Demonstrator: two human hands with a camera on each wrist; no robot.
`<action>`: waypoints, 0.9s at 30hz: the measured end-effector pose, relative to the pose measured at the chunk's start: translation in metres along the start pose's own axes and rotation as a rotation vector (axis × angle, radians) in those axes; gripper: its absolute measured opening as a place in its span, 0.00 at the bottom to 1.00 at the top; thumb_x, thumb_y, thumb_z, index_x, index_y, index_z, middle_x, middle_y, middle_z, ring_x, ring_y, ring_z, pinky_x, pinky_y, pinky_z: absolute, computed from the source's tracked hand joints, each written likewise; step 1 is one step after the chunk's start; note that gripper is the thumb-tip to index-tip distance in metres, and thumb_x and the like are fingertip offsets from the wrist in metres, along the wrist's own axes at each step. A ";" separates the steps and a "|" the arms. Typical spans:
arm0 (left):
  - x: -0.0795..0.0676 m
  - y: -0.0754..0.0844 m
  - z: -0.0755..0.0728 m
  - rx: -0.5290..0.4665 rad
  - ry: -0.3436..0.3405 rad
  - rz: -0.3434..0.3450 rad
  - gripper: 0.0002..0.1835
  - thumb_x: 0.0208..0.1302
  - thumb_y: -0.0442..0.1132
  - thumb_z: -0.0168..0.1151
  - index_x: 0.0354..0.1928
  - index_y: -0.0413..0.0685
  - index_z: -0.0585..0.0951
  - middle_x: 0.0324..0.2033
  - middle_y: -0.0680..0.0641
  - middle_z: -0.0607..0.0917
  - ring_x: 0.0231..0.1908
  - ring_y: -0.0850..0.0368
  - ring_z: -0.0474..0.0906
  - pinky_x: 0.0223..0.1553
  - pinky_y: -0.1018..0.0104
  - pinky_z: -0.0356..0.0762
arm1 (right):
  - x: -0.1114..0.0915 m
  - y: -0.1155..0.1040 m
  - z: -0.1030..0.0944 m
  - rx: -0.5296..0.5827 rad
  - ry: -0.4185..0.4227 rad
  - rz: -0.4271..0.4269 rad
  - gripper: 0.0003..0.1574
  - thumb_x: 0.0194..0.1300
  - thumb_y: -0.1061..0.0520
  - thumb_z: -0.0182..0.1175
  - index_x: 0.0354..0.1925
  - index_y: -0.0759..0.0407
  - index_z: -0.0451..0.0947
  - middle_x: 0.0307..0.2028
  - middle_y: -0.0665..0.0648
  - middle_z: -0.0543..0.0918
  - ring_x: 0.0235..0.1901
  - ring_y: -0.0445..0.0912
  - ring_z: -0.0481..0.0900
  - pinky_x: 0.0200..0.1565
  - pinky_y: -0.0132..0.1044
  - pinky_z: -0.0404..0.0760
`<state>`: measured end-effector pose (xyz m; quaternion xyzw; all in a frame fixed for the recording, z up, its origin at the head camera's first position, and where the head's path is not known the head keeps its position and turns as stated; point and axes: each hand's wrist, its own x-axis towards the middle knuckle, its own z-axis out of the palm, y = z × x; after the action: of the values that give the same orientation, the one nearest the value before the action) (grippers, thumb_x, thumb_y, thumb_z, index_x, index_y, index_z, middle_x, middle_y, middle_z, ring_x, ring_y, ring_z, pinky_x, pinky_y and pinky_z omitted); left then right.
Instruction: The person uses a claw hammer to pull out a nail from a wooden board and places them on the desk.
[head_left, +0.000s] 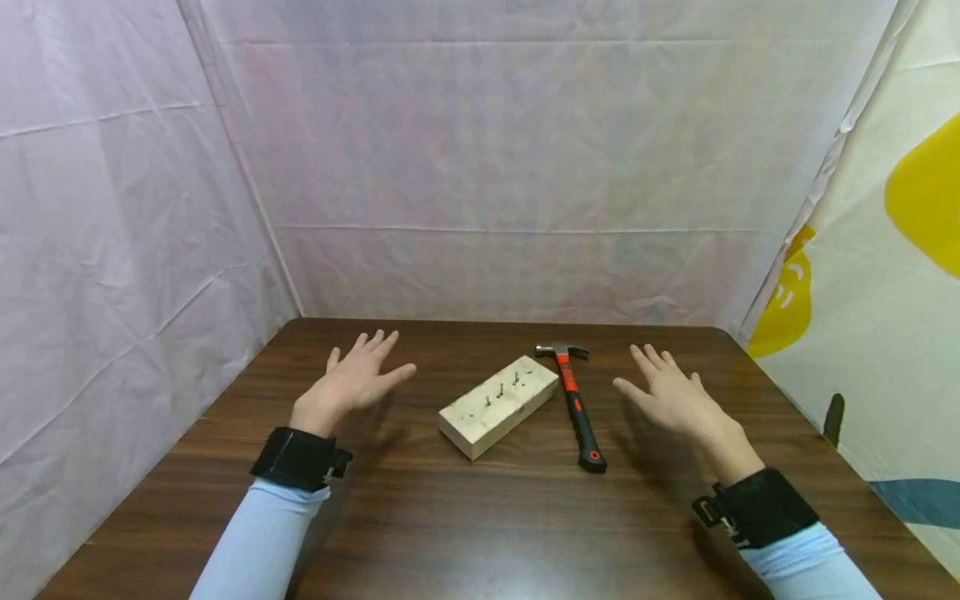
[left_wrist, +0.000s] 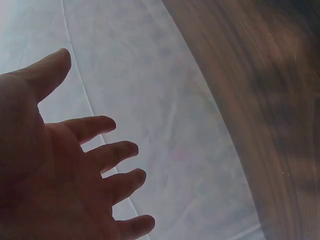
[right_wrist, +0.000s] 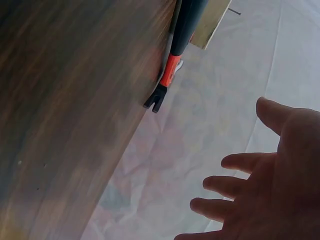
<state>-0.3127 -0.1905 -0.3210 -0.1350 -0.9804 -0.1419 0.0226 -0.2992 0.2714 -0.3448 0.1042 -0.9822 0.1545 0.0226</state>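
Note:
A pale wooden block lies slantwise at the middle of the table, with several nails standing up from its top. Just right of it is a claw hammer, its metal head toward the back and its black and red handle toward the front. My left hand hovers over the table left of the block, fingers spread and holding nothing. To the hammer's right, my right hand is likewise held palm down with spread fingers, empty. The right wrist view shows the hammer's claw beyond that hand.
The brown wood-grain table has rounded back corners. White cloth hangs behind it and along the left side. On the right hangs a cloth with yellow shapes. Each wrist wears a black band.

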 end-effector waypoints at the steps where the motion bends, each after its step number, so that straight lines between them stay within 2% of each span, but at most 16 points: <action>1: 0.000 0.001 0.000 -0.001 0.003 0.003 0.43 0.73 0.65 0.43 0.78 0.46 0.51 0.73 0.37 0.49 0.72 0.36 0.39 0.62 0.32 0.33 | 0.000 -0.001 0.000 0.000 -0.003 -0.001 0.58 0.70 0.23 0.38 0.78 0.61 0.42 0.73 0.69 0.42 0.71 0.69 0.38 0.56 0.73 0.37; 10: 0.004 0.008 0.001 0.004 -0.007 0.011 0.43 0.72 0.67 0.42 0.78 0.47 0.51 0.73 0.37 0.49 0.73 0.37 0.39 0.62 0.33 0.33 | 0.004 -0.005 0.002 -0.012 -0.018 -0.008 0.58 0.70 0.23 0.37 0.78 0.61 0.42 0.73 0.69 0.42 0.71 0.68 0.38 0.57 0.72 0.38; 19: 0.008 0.021 0.003 -0.011 0.004 0.039 0.43 0.72 0.67 0.43 0.78 0.50 0.51 0.73 0.40 0.50 0.73 0.40 0.40 0.64 0.35 0.33 | 0.007 -0.013 0.007 -0.003 -0.062 -0.034 0.54 0.73 0.28 0.43 0.76 0.66 0.47 0.72 0.72 0.45 0.70 0.69 0.42 0.62 0.63 0.50; 27: 0.012 0.034 0.007 -0.007 -0.007 0.026 0.41 0.72 0.67 0.45 0.78 0.53 0.54 0.72 0.40 0.55 0.72 0.41 0.48 0.63 0.35 0.37 | 0.012 -0.030 0.019 -0.066 -0.097 -0.060 0.49 0.74 0.33 0.48 0.73 0.68 0.56 0.69 0.72 0.56 0.67 0.68 0.57 0.60 0.61 0.59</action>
<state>-0.3149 -0.1545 -0.3171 -0.1484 -0.9781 -0.1444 0.0208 -0.3051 0.2349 -0.3527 0.1403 -0.9831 0.1162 -0.0169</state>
